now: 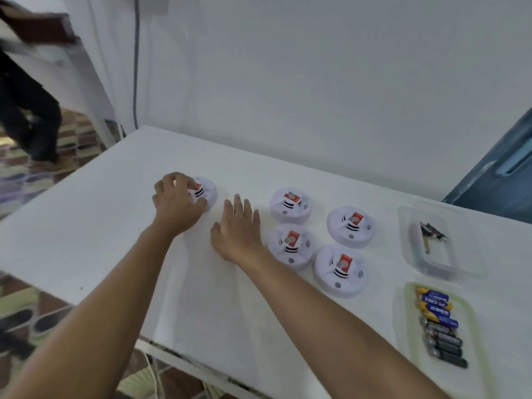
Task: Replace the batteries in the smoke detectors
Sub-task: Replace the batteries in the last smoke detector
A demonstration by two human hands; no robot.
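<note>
A smoke detector (pixel 209 190) is being gripped from above by the left hand (pixel 175 204), fingers curled round it, toward the left of the white table (pixel 109 226). The right hand (pixel 237 230) is being rested flat, fingers straight, just beside it (four more detectors (pixel 290 207) are grouped to its right). Loose batteries (pixel 440 326) are being held in a tray (pixel 408 300).

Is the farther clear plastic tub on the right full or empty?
Nearly empty: the clear plastic tub holds only a few small dark batteries at its far end; its remaining floor is bare.
</note>
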